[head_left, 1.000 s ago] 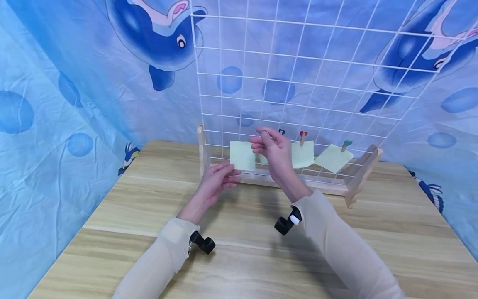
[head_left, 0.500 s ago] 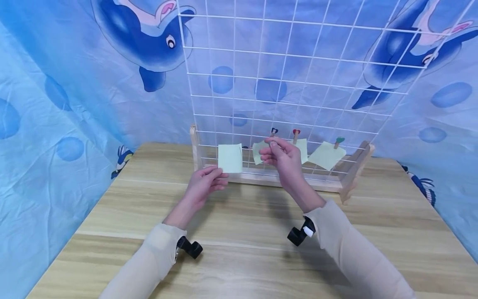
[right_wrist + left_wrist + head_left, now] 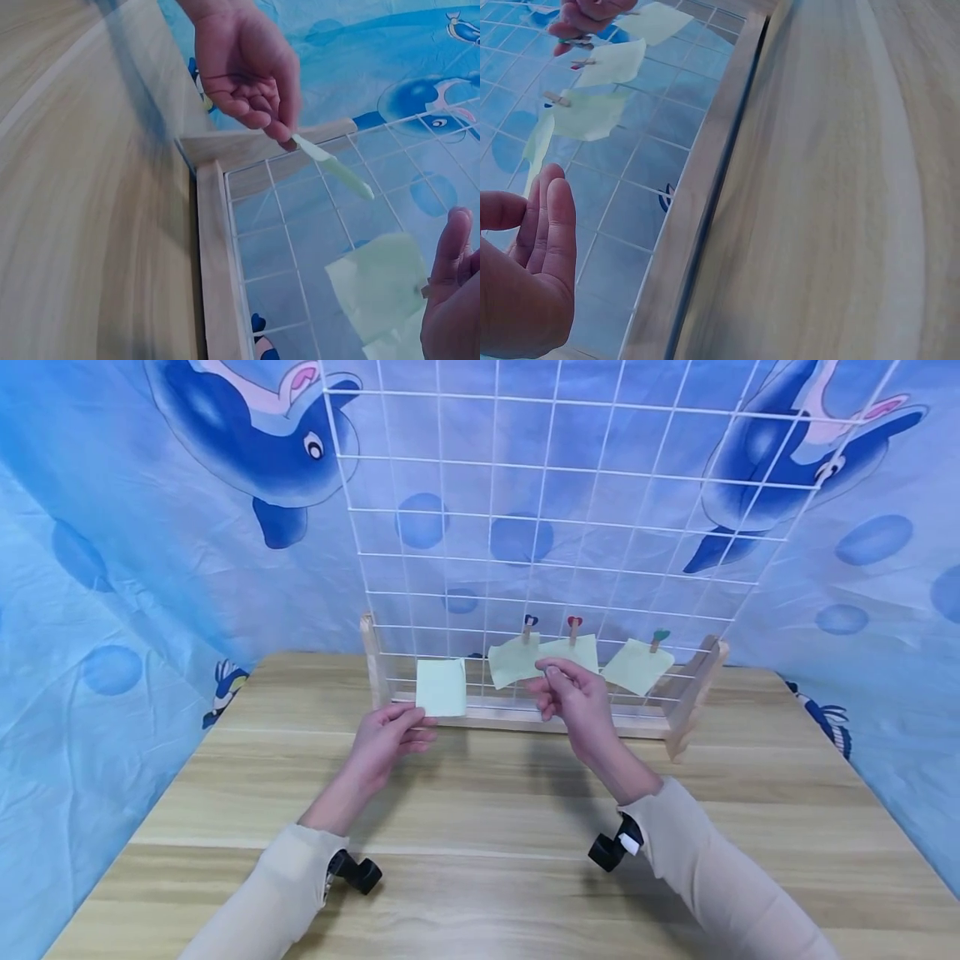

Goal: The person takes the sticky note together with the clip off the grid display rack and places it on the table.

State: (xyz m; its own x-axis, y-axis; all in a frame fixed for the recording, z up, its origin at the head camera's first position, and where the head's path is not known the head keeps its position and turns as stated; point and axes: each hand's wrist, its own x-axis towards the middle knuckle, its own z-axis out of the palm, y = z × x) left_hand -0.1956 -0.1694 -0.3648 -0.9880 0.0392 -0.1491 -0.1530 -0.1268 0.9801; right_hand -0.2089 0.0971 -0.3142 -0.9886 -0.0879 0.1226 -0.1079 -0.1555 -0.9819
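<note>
wood-grain table | blue cloth behind it | two dolphins printed on cloth

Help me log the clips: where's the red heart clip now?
In the head view, the red heart clip is slightly right of centre on the white grid, between the dark heart clip and green heart clip.

The left hand and right hand reach forward, apart, each held in a pinch.
</note>
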